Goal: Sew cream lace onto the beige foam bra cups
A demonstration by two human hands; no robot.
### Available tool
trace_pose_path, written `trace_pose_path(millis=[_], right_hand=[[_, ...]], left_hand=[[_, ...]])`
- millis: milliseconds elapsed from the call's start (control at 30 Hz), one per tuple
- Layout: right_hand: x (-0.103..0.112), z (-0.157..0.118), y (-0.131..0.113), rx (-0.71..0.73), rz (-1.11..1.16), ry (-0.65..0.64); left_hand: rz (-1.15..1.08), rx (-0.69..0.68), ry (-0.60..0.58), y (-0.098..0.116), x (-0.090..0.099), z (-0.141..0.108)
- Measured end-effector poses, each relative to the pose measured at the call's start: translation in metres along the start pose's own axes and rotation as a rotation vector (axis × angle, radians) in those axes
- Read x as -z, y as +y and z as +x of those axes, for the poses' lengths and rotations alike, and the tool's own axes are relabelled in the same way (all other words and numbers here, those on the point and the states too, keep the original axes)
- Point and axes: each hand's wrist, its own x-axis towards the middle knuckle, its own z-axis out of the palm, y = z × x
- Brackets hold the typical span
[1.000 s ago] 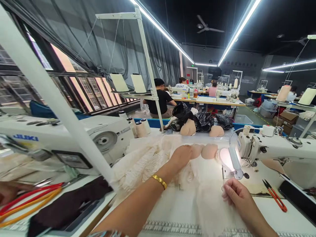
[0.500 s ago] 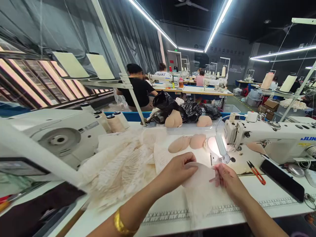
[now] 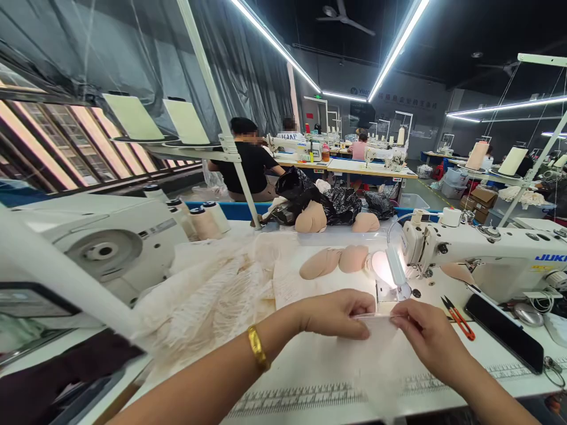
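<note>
A piece of sheer whitish fabric (image 3: 376, 348) hangs from both hands over the table's front part, just before the needle area of the white sewing machine (image 3: 500, 248). My left hand (image 3: 339, 313), with a gold bracelet at the wrist, pinches its top edge on the left. On the right, my right hand (image 3: 427, 330) pinches the same edge between thumb and fingers. Beyond the hands lie beige moulded cups (image 3: 321, 264) on white material. The lit lamp (image 3: 396, 265) shines on the machine's needle plate.
Sheer ruffled cream fabric (image 3: 212, 301) is heaped to the left. Orange-handled thread snips (image 3: 460, 320) and a black phone (image 3: 505, 333) lie at right. Black plastic bags (image 3: 341, 200) sit behind the table. Thread cones (image 3: 208, 221) stand at back left. A person in black (image 3: 248, 165) sits farther off.
Both hands have drawn closer together along the fabric's top edge. My left hand has shifted slightly right and turned over it; the fabric's upper edge is now straighter and nearer the machine.
</note>
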Motion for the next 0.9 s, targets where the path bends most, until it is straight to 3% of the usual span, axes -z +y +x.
trace_pose_path(millis=[100,167,233,333,400,500,667,900], right_hand=[[0.002,0.007,0.001,0.117,-0.106,0.186],[-0.005,0.012,0.007,0.122,-0.088,0.18],[-0.015,0.015,0.019,0.095,-0.054,0.071],[-0.023,0.018,0.04,0.049,-0.027,-0.116],[-0.021,0.02,0.053,0.036,-0.029,-0.212],[-0.012,0.023,0.07,0.086,-0.076,-0.344],[0.001,0.021,0.085,0.292,-0.218,-0.313],[0.013,0.015,0.072,0.349,-0.357,-0.316]], left_hand=[[0.266,-0.086,0.343,-0.009,0.002,-0.004],[0.484,-0.165,0.471,-0.02,0.001,-0.006],[0.663,-0.201,0.462,-0.034,-0.003,-0.007],[0.819,-0.235,0.271,-0.048,-0.018,-0.004],[0.889,-0.326,0.18,-0.05,-0.03,0.003],[0.957,-0.451,0.172,-0.046,-0.041,0.024],[0.996,-0.354,0.244,-0.052,-0.048,0.049],[0.925,-0.487,0.359,-0.066,-0.054,0.044]])
